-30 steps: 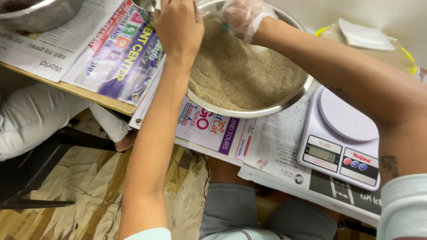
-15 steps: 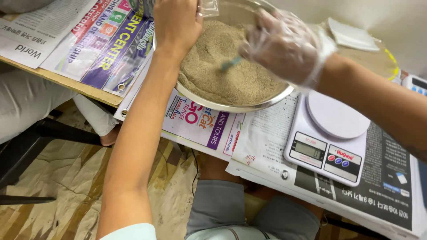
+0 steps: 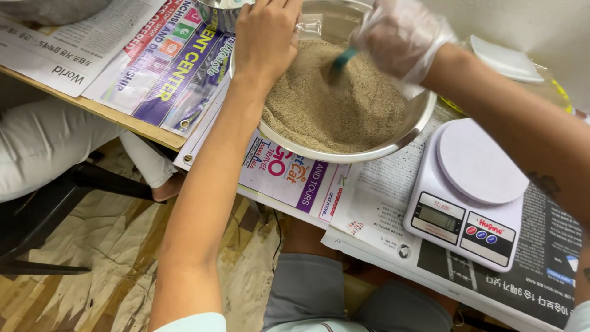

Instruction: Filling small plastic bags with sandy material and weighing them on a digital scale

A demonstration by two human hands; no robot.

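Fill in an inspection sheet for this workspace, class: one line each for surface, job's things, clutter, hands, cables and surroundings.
Surface: table edge covered with overlapping newspapers.
Job's things: steel bowl holding a mound of sandy grain; a teal-handled tool stands in the grain.
Clutter: white kitchen scale right of the bowl, platform bare; second metal vessel at the top edge; white lid-like piece at far right.
Hands: left hand, bare, rests on the bowl's far rim beside a bit of clear plastic; right hand, in a clear glove, has its grip on the tool.
Cables: nothing seen.
Surroundings: another person's light trouser leg at left; crumpled paper on the floor.
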